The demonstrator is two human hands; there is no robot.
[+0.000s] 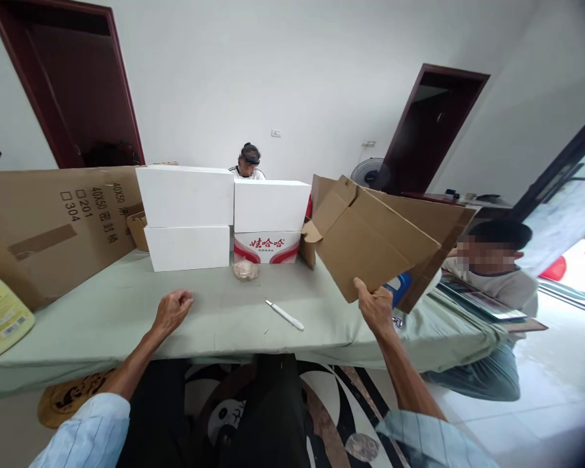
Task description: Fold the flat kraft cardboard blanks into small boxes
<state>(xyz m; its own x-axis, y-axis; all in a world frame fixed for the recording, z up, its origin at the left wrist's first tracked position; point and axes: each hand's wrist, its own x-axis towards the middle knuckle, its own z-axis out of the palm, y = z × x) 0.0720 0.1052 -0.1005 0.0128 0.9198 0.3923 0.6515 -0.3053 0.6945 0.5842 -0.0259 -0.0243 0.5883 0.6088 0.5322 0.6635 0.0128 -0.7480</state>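
My right hand (376, 307) grips the lower edge of a brown cardboard panel (375, 240), thumb on its near face. The panel stands tilted at the right of the table. Over the cloth at the left, my left hand (174, 312) is curled into a loose fist, with nothing visible in it. Between the hands lies a white craft knife (285, 315), its thin blade pointing away to the left. A crumpled clear plastic bundle (246, 269) sits farther back, in front of a white box with red print (266, 247).
White boxes (188, 198) stand stacked at the back. A large brown carton (63, 227) and a yellow jug (2, 318) occupy the left. Behind the panel shows a blue container (398, 286). One person sits at the right, another behind the boxes.
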